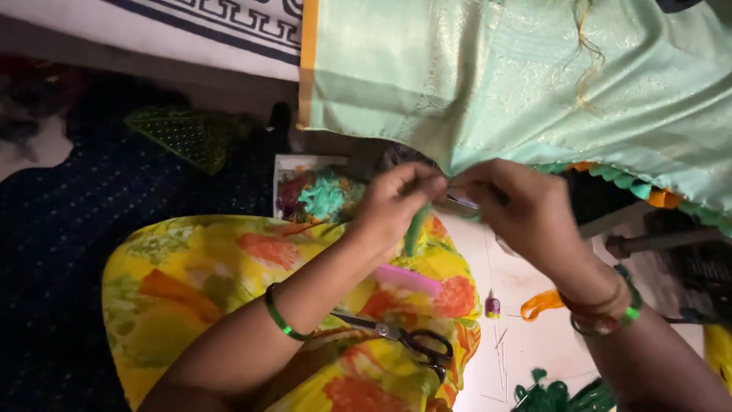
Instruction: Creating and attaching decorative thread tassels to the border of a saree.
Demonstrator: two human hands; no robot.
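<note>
Under the pale green fabric's (534,84) edge, the left hand (393,202) is pinching green thread (415,229) while the right hand (526,210) is gripping a thin metal tool (461,201), best kept taut and close.

A home sewing corner on the floor: pale green cloth (534,84) draped about, scissors (404,339) on a flowered lap, thread scraps (324,194) heaped (a patterned mat (229,30) lies behind).
</note>
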